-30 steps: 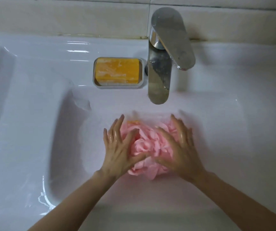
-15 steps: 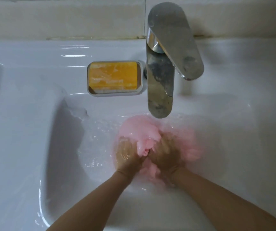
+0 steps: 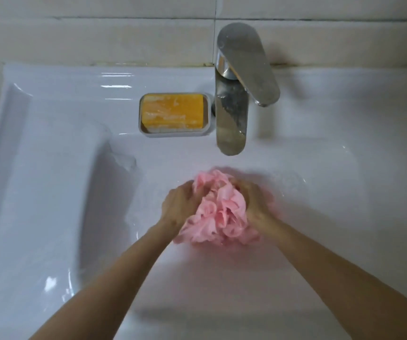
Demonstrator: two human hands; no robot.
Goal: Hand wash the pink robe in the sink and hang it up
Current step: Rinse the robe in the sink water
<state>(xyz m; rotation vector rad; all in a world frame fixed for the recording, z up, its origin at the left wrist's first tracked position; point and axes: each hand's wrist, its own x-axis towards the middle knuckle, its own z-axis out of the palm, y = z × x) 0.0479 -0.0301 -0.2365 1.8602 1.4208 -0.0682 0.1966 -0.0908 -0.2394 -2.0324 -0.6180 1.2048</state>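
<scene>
The pink robe [image 3: 219, 212] is a wet, bunched wad in the middle of the white sink [image 3: 50, 192], just in front of the tap spout. My left hand [image 3: 180, 204] grips its left side with curled fingers. My right hand [image 3: 256, 204] grips its right side, fingers dug into the folds. The hands squeeze the cloth between them. A loose end of the robe trails toward me below the hands. The fingertips of both hands are hidden in the fabric.
A chrome tap [image 3: 237, 94] stands at the back, its spout over the basin. Left of it a grey soap dish [image 3: 174, 132] holds an orange soap bar [image 3: 173, 111]. Water shows in the basin. Tiled wall [image 3: 99, 33] behind.
A second ago my hands lay flat on the robe. They then plunged it under water and now hold it bunched up between them, above the surface.
</scene>
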